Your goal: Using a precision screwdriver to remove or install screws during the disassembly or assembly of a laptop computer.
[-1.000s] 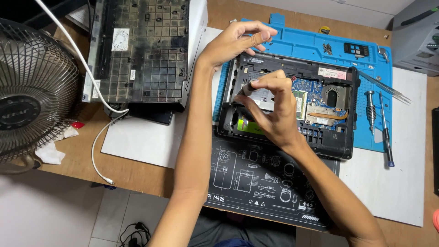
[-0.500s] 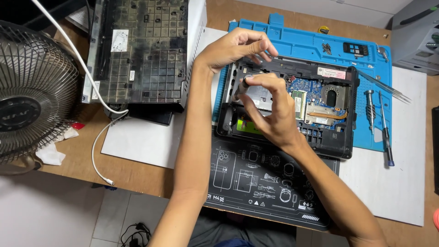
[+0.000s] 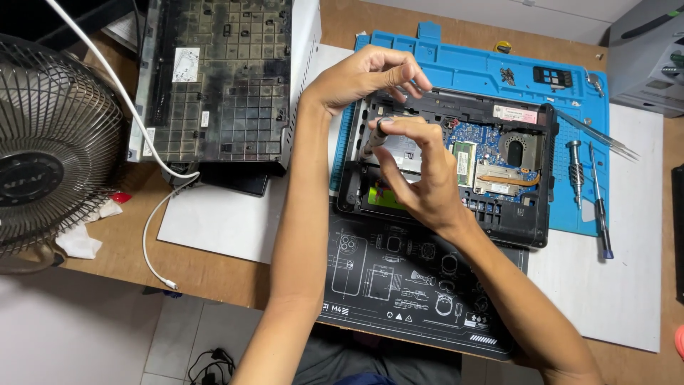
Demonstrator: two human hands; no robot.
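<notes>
A wooden desk (image 3: 214, 274) is covered by a blue mat (image 3: 470, 71) — on it an opened laptop base (image 3: 520, 214), circuit board bared. A small screwdriver (image 3: 372, 139) is pinched by the right hand (image 3: 420, 178); the left hand (image 3: 363, 75) is curled at the rim — grip unclear.

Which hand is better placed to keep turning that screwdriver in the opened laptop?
Probably the right hand: its fingertips already pinch the screwdriver over the opened laptop. The left hand rests at the laptop's back edge.

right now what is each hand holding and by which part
The right hand pinches a small screwdriver by its upper handle, tip down into the open laptop. The left hand rests on the laptop's back edge, gripping nothing visible.
</notes>
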